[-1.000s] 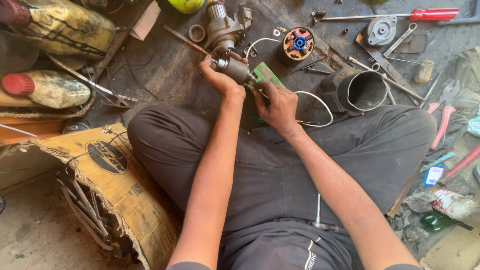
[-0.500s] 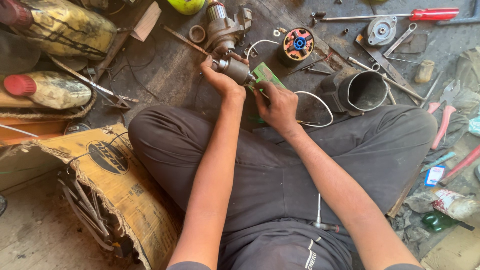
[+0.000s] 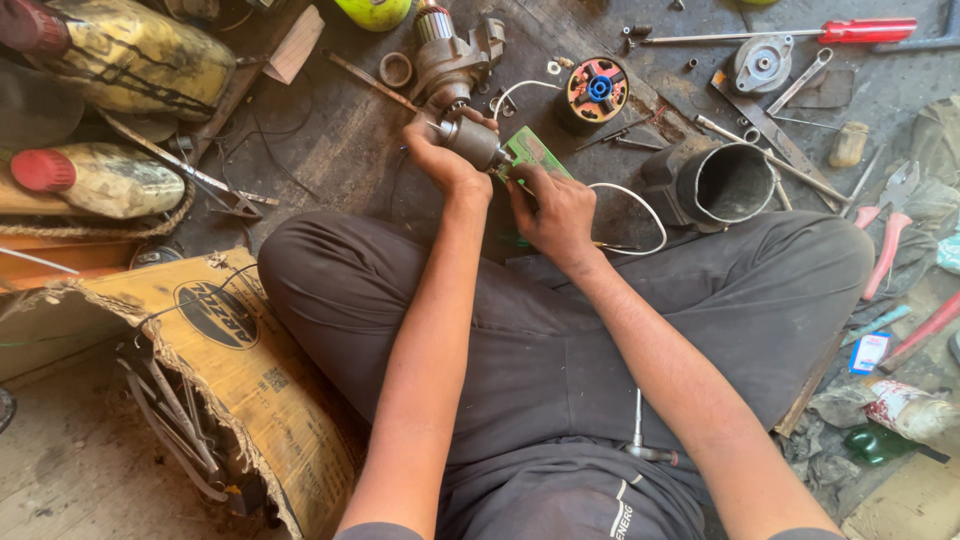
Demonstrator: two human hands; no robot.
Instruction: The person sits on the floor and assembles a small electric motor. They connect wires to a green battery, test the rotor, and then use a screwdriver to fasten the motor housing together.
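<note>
motor part [image 3: 472, 140]: dull grey metal | circuit board [image 3: 535, 155]: matt green | housing [image 3: 720, 185]: matt black

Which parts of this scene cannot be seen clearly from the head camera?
- Small grey motor part, head view: the left hand covers its near side.
- Green circuit board: the right hand hides its lower end, so the contact there is unclear.
- Right hand's fingertips: tucked under the board.
- Red-handled screwdriver: its tip is too thin to make out.
- Cardboard box: its contents are in shadow.

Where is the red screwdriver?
In the head view, the red screwdriver lies on the floor at the top right, just above a round metal cap.
</note>
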